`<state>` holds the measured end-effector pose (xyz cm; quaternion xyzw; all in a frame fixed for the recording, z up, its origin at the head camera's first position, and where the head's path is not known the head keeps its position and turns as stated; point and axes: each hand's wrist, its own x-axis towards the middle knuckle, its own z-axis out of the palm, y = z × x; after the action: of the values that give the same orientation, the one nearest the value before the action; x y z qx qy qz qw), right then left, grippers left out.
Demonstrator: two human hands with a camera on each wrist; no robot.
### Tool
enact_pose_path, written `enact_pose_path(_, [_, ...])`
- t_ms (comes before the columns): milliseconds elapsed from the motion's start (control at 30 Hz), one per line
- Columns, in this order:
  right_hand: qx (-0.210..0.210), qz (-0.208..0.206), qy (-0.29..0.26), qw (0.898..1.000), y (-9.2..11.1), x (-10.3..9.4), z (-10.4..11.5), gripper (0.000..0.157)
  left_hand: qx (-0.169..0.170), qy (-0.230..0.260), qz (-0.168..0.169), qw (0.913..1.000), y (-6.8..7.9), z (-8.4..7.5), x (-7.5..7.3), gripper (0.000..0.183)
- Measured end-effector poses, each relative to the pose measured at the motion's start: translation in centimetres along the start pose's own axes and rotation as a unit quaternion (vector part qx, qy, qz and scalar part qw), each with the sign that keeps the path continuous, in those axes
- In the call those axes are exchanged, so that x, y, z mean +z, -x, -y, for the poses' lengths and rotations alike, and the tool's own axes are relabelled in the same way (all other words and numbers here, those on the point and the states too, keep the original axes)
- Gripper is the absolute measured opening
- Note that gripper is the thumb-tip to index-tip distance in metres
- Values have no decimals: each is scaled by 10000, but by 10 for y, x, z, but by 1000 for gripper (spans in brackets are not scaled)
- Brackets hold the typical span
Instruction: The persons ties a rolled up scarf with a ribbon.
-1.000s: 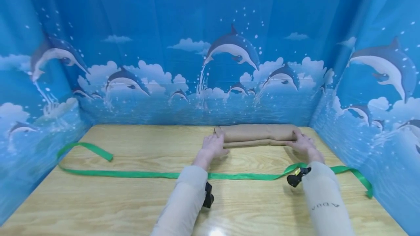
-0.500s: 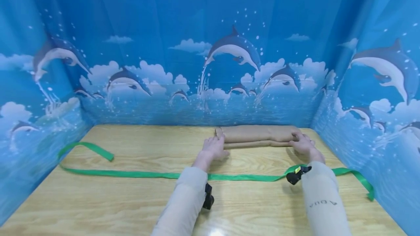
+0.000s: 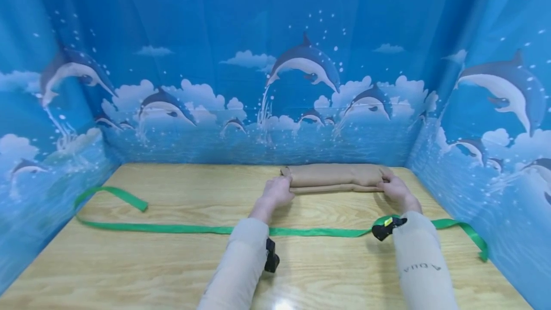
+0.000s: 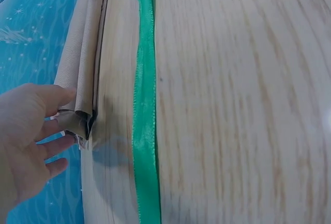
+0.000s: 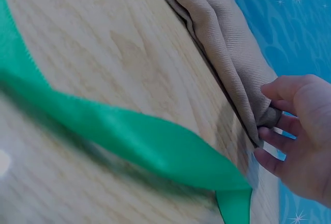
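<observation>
A tan cloth [image 3: 336, 176], rolled into a long bundle with a loose flap along its front, lies at the back of the wooden table [image 3: 172, 267]. At its left end my left hand [image 3: 277, 191] pinches the roll; in the left wrist view the thumb lies on top and the fingers curl in at the layered end. My right hand [image 3: 396, 189] holds the opposite end, its thumb on the cloth and fingertips tucked at the fold in the right wrist view. A green ribbon [image 3: 172, 228] stretches across the table in front of the roll, passing beneath both forearms.
Behind the roll hangs a blue curtain [image 3: 215, 37] printed with dolphins, which also encloses both sides of the table. The ribbon's left end loops back on itself, and its right end twists near the table's right edge.
Both hands have closed in on the roll's ends: the left fingers, earlier spread over the end, now curl in, and the right fingers have tightened. The roll itself stays almost in place.
</observation>
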<state>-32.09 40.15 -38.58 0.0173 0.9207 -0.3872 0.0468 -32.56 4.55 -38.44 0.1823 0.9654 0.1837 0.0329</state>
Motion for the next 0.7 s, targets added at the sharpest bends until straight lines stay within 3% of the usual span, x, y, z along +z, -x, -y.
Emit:
enact_pose_path(133, [1,-15,317,9995,3,1,2,53,-73,225,28,9997,2,0,-3,44])
enact_pose_path(367, [-517,45,1276,9905,-1,1,5,77,-543,707,180,9959,1,-1,-5,53])
enact_pose_path(500, [-634,-111,1954,9786,-1,3,6,75,-749,886,224,9930,2,-3,-7,55])
enact_pose_path(700, [-671,-261,2862,9555,0,6,10,60,-734,603,199,9953,2,-5,-5,58])
